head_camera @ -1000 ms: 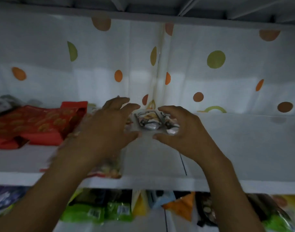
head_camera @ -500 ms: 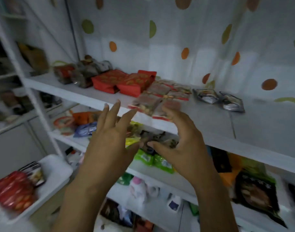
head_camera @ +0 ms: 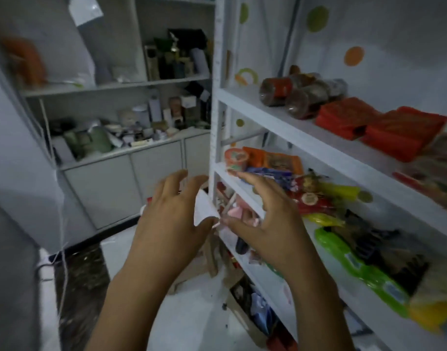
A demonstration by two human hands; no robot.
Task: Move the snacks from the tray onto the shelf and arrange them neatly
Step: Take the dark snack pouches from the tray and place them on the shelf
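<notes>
I see the shelf (head_camera: 288, 127) as white-painted board with a smooth matt face. The red packets (head_camera: 394, 130) on it look like glossy plastic film, and so do the green packets (head_camera: 356, 269) lower down. The backdrop sheet (head_camera: 384, 46) reads as thin dotted cloth or plastic; I cannot tell which. Blur hides finer texture.

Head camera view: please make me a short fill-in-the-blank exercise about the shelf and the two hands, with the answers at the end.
1. Both the left hand and the right hand are open and hold ____.
2. On the top shelf, the flat packets right of the round jars are ____ in colour.
3. The round tub with the orange lid stands at the ____ end of the second shelf.
4. The long green packets lie ____ the yellow ones.

Answers: nothing; red; left; below
</notes>
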